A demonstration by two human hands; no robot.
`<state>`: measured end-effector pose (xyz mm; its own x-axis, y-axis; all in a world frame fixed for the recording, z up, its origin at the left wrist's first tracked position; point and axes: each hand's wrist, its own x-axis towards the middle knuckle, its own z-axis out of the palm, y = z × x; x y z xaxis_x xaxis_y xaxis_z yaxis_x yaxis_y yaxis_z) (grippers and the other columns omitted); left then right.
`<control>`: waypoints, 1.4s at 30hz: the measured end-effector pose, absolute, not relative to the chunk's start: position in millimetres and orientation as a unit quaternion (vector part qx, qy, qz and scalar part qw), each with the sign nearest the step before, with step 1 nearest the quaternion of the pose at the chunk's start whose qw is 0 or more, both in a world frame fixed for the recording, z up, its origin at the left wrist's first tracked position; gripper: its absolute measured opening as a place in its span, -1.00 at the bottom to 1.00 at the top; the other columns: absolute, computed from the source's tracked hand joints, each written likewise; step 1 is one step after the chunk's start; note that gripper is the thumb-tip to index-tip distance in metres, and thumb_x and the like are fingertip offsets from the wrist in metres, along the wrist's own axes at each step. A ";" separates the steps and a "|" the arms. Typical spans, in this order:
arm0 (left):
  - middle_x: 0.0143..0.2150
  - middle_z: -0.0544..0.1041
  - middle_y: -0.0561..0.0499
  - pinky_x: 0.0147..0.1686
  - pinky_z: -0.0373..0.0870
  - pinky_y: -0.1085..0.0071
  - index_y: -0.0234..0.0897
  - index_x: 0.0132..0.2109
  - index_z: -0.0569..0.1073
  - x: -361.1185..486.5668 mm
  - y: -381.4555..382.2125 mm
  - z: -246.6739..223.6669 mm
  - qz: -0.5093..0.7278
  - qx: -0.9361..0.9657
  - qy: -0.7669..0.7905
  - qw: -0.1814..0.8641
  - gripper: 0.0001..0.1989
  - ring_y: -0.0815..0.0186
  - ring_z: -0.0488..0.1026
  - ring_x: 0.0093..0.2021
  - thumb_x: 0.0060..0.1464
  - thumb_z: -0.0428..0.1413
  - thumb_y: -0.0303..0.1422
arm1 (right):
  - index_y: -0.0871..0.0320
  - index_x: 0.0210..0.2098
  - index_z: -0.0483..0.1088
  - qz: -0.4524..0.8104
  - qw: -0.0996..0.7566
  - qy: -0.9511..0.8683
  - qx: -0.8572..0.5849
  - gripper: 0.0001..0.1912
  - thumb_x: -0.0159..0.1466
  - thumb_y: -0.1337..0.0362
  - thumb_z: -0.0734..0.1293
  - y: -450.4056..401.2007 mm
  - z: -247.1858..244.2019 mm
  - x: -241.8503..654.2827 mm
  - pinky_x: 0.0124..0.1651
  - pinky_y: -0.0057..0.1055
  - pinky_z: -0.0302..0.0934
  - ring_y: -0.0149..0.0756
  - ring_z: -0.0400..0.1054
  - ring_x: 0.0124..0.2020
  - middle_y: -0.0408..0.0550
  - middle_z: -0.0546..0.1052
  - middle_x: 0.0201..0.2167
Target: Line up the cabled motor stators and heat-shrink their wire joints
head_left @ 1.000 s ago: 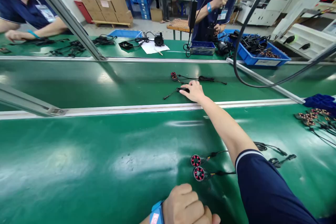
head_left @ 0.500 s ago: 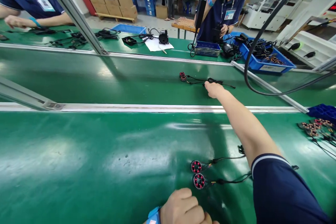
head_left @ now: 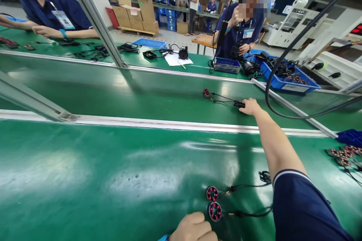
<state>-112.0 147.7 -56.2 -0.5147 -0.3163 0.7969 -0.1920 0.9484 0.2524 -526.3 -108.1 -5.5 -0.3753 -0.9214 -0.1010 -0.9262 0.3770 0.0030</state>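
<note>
The two small round motors (head_left: 206, 93) with their thin black wires (head_left: 223, 99) lie on the moving green belt (head_left: 113, 98), past the silver rail (head_left: 169, 124), and the black plug (head_left: 239, 104) at the end of the wires sits under the fingertips of the right hand (head_left: 249, 106). This hand reaches far out with the arm stretched long, and its fingers are curled down on the plug; I cannot tell if they pinch it or only press on it.

On the left, a slanted metal bar (head_left: 31, 101) crosses over the belt. Near the bottom, the left hand (head_left: 194, 229) is closed in a loose fist on the desk (head_left: 85, 180). Just beside it lie two more round motors (head_left: 213, 202) with red dots, touching nothing but their own wires.

The thin wires could snag or tangle if the plug is pulled fast, and the motors might drag and flip. The sleeve (head_left: 305, 211) could sweep the near motors as the arm comes back. A thick black hose (head_left: 283, 56) hangs close on the right.

The desk has lots of open green room on the left. On the right edge is a pile of little parts (head_left: 343, 153)
</note>
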 end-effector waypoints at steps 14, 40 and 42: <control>-0.62 0.22 0.14 -0.55 -0.12 0.29 -0.33 -0.47 0.38 -110.4 155.4 -28.1 -0.113 0.104 -0.855 0.496 -0.82 0.41 0.06 -0.60 0.07 0.17 -0.55 | 0.12 0.21 0.34 -0.124 0.295 0.747 -0.583 -0.40 0.20 0.12 0.39 5.2 48.1 -510.5 -0.54 -0.51 0.23 -0.42 0.30 -0.57 -0.16 0.49 -0.42; -0.62 0.19 0.12 -0.53 -0.13 0.28 -0.29 -0.54 0.31 -114.0 154.4 -33.6 -0.093 0.085 -0.868 0.481 -0.72 0.40 0.06 -0.60 0.09 0.15 -0.52 | 0.05 0.42 0.10 -0.124 0.127 0.784 -0.595 -0.08 0.18 0.03 0.51 -69.3 -10.6 -492.8 0.38 -0.19 0.07 -0.04 0.17 0.34 0.23 0.00 0.41; -0.63 0.17 0.12 -0.55 -0.12 0.29 -0.29 -0.56 0.32 -114.5 151.8 -36.0 -0.071 0.080 -0.867 0.486 -0.70 0.40 0.05 -0.60 0.11 0.14 -0.52 | 0.14 0.39 0.16 -0.111 0.125 0.797 -0.580 -0.14 0.20 0.07 0.49 -92.0 -12.9 -485.1 0.34 -0.15 0.12 -0.01 0.24 0.28 0.31 0.16 0.32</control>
